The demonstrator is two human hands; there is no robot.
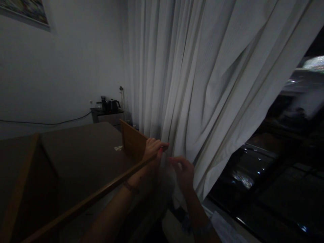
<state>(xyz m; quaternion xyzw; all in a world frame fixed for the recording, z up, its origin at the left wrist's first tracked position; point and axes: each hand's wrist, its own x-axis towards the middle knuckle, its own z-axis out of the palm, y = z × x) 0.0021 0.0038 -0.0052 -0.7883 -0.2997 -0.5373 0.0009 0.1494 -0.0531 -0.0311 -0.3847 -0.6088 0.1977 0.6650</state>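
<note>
A long wooden board (101, 194), seen along its narrow edge, runs from the lower left toward the middle. My left hand (153, 148) is closed around its far end, where it comes close to an upright wooden panel (133, 138). Just right of that end, my right hand (183, 170) is held up with thumb and fingers pinched together. Whatever it may hold is too small and dark to make out. Another wooden panel (27, 189) stands at the left. Where the boards meet is partly hidden behind my left hand.
Several small pale pieces (118, 148) lie on the dark table (83, 141). A white curtain (192, 84) hangs close beyond my hands, with dark window glass (265, 168) at right. A black kettle (113, 104) stands on a low cabinet (108, 117).
</note>
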